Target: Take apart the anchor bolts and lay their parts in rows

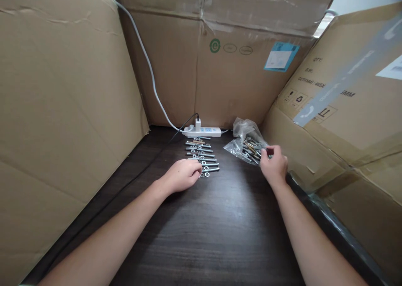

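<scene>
Over on the dark wood-grained table (pixel 204 235), a ladder of slim, shiny bolts (pixel 211 169) and flat ring washers (pixel 207 174) is already laid out; a jumbled heap, some of it brassy, is left in the crinkled clear bag (pixel 246 127) to the right. The left hand (pixel 185 175) curls loosely over the near rows, and I can't tell whether it grips anything. The right hand (pixel 274 162) pinches the bag's right edge, thumb against fingers.

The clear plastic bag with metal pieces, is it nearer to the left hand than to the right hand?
No, the plastic bag lies at the right hand; the left hand is beside the bolts.
</scene>
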`<state>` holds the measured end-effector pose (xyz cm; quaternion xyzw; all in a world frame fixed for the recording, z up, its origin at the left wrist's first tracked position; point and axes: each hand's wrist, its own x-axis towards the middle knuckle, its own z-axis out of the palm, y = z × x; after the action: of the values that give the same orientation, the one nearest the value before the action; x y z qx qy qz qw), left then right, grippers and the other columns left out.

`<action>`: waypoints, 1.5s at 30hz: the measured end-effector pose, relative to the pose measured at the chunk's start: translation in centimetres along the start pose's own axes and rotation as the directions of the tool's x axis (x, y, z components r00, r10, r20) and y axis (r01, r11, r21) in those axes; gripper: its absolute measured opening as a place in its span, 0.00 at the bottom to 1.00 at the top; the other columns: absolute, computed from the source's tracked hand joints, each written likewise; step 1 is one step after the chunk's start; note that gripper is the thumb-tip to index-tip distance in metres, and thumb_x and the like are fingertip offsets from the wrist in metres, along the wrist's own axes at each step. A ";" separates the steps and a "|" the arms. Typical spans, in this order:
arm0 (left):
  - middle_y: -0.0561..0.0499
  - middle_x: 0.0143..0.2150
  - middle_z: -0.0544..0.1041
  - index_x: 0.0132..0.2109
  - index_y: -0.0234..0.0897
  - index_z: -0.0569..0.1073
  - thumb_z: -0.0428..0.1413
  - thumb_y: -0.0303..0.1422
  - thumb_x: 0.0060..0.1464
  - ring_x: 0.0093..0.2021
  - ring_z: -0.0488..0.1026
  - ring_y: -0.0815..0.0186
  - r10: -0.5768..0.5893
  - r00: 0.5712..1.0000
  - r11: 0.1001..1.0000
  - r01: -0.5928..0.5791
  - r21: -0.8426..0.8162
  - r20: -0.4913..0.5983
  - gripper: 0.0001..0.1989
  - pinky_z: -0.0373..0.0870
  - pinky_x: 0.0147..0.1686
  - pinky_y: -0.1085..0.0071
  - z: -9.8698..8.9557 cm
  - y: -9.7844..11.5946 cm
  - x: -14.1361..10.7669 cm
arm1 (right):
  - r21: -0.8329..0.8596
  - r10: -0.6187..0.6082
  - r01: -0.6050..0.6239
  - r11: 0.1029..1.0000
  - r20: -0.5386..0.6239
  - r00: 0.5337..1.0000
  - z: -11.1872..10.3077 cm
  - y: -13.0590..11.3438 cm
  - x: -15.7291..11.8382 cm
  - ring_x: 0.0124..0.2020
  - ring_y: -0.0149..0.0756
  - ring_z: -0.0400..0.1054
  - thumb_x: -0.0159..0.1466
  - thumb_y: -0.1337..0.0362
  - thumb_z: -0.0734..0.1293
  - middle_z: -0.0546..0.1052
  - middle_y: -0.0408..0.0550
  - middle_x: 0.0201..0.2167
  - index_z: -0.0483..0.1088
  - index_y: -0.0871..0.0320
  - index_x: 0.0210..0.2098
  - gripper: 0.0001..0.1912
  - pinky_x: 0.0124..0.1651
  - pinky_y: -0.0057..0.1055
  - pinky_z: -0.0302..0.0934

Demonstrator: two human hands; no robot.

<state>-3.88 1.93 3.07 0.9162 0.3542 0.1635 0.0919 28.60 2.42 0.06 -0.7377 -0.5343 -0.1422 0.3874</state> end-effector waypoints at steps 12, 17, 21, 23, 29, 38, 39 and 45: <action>0.51 0.41 0.73 0.50 0.38 0.65 0.49 0.33 0.58 0.39 0.71 0.66 -0.030 0.995 0.998 0.024 -0.059 -0.092 0.13 0.64 0.38 0.72 0.0 0.6 -0.1 | 0.618 -0.705 0.496 0.610 0.137 0.696 -2.3 -10.0 -5.9 0.38 0.40 0.67 0.62 0.68 0.61 0.73 0.50 0.36 0.66 0.55 0.40 0.07 0.43 0.38 0.63; 0.52 0.38 0.73 0.41 0.38 0.68 0.49 0.31 0.58 0.38 0.70 0.66 0.022 0.999 0.999 -0.023 -0.041 -0.037 0.05 0.64 0.37 0.72 0.1 0.5 0.0 | 0.648 -0.696 0.461 0.606 0.151 0.701 -2.3 -10.2 -6.5 0.38 0.39 0.66 0.62 0.68 0.61 0.73 0.50 0.35 0.65 0.56 0.41 0.07 0.42 0.36 0.64; 0.52 0.39 0.74 0.43 0.38 0.68 0.51 0.33 0.59 0.38 0.71 0.66 0.024 0.999 0.999 -0.026 -0.033 -0.046 0.06 0.63 0.37 0.72 0.4 0.2 0.1 | 0.597 -0.662 0.449 0.665 0.192 0.725 -2.0 -9.9 -6.2 0.38 0.39 0.65 0.62 0.67 0.60 0.71 0.50 0.34 0.65 0.56 0.40 0.06 0.41 0.35 0.63; 0.53 0.39 0.74 0.45 0.38 0.68 0.51 0.34 0.59 0.38 0.71 0.66 0.027 0.998 0.999 -0.029 -0.023 -0.054 0.08 0.63 0.37 0.72 0.5 0.1 0.1 | 0.578 -0.657 0.450 0.681 0.209 0.725 -2.0 -9.8 -6.1 0.37 0.38 0.65 0.62 0.67 0.60 0.71 0.49 0.33 0.64 0.57 0.39 0.06 0.41 0.35 0.62; 0.52 0.39 0.75 0.46 0.38 0.68 0.51 0.36 0.60 0.38 0.71 0.65 0.013 0.998 1.000 -0.012 0.006 -0.058 0.10 0.63 0.38 0.71 0.6 0.0 0.0 | 0.535 -0.631 0.426 0.730 0.288 0.720 -2.1 -9.7 -6.0 0.35 0.37 0.65 0.62 0.67 0.59 0.71 0.48 0.33 0.64 0.58 0.39 0.06 0.39 0.32 0.60; 0.52 0.44 0.75 0.48 0.39 0.68 0.49 0.35 0.61 0.43 0.71 0.64 0.108 0.994 0.994 -0.109 -0.024 -0.028 0.10 0.63 0.42 0.69 0.8 0.8 0.1 | 0.510 -0.631 0.386 0.769 0.510 0.584 -2.7 -11.0 -6.8 0.31 0.33 0.66 0.66 0.63 0.56 0.73 0.44 0.33 0.64 0.56 0.41 0.07 0.33 0.27 0.55; 0.51 0.44 0.75 0.48 0.39 0.67 0.49 0.36 0.61 0.43 0.71 0.64 0.101 0.994 0.994 -0.102 -0.031 -0.029 0.10 0.64 0.41 0.69 0.8 0.9 0.1 | 0.502 -0.621 0.379 0.778 0.521 0.585 -2.7 -11.0 -6.8 0.29 0.33 0.66 0.66 0.63 0.56 0.73 0.44 0.32 0.64 0.55 0.40 0.07 0.32 0.27 0.54; 0.51 0.43 0.74 0.47 0.39 0.67 0.48 0.35 0.61 0.41 0.71 0.64 0.093 0.995 0.994 -0.095 -0.059 -0.037 0.09 0.65 0.38 0.70 0.5 1.2 0.0 | 0.492 -0.600 0.360 0.793 0.528 0.601 -2.5 -10.8 -6.7 0.27 0.32 0.65 0.66 0.62 0.57 0.73 0.42 0.29 0.63 0.55 0.39 0.07 0.31 0.26 0.52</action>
<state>-2.96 1.03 2.95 0.9257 0.3073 0.1937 0.1057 16.83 -2.57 2.04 -0.4862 -0.8320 0.1207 0.2382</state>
